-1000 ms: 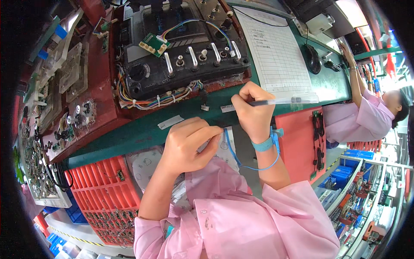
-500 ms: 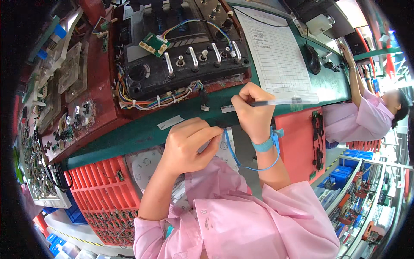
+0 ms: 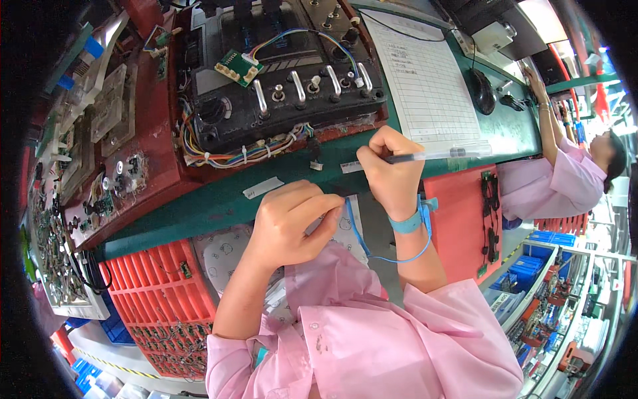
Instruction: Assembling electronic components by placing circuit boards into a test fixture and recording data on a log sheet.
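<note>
My right hand point(image 3: 391, 169) is closed around a pen point(image 3: 435, 155) with a clear barrel, tilted nearly flat and pointing to the right. On that wrist sits a blue wrist strap point(image 3: 407, 223) with a thin blue cord point(image 3: 392, 260). My left hand point(image 3: 289, 223) is curled at the bench's front edge, thumb and fingers together. The cord passes by its fingertips; whatever the fingers may hold is hidden. Beyond both hands, a black test fixture point(image 3: 282, 103) with metal handles and switches carries a small green circuit board point(image 3: 238, 68) wired to it.
A printed sheet point(image 3: 432, 86) lies right of the fixture, with a black mouse point(image 3: 483, 92) beyond. Red racks point(image 3: 156, 279) holding boards stand below the bench point(image 3: 219, 206) at left. Red-framed fixtures point(image 3: 109, 199) fill the left. A co-worker point(image 3: 558, 173) in pink is at the right.
</note>
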`<state>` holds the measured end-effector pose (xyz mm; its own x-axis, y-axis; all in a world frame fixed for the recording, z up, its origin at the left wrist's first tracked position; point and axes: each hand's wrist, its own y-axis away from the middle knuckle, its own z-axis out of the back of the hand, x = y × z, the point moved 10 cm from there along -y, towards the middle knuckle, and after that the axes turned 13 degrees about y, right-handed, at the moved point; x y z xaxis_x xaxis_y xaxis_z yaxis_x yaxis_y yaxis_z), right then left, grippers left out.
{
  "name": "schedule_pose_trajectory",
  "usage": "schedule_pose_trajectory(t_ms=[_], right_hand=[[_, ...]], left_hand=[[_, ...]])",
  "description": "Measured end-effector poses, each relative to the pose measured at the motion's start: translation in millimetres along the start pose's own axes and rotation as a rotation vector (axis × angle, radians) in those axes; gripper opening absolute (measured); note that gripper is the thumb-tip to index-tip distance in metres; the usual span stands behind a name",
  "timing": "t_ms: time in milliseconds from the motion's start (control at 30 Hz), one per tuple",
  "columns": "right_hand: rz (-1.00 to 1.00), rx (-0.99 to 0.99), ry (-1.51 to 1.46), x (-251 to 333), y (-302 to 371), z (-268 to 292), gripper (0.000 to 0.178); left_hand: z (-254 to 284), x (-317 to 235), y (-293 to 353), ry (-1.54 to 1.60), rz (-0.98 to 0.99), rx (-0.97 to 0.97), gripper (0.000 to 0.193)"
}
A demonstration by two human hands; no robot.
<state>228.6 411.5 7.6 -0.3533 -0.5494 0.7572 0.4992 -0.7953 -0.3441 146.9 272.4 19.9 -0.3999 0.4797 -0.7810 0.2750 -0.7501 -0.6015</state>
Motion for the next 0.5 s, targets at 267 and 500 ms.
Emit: schedule_pose_trajectory(t_ms=[267,500], right_hand=[[-0.019,0.005,0.009,-1.2,-0.2,0.8,0.019],[-0.005,-0.007,0.009,-0.3,-0.1,1.0,0.019]], left_hand=[[-0.6,-0.6,-0.9,0.006,0.003,0.005,0.019],[0.0,-0.4,-0.7,-0.003,-0.001,0.005,0.019]])
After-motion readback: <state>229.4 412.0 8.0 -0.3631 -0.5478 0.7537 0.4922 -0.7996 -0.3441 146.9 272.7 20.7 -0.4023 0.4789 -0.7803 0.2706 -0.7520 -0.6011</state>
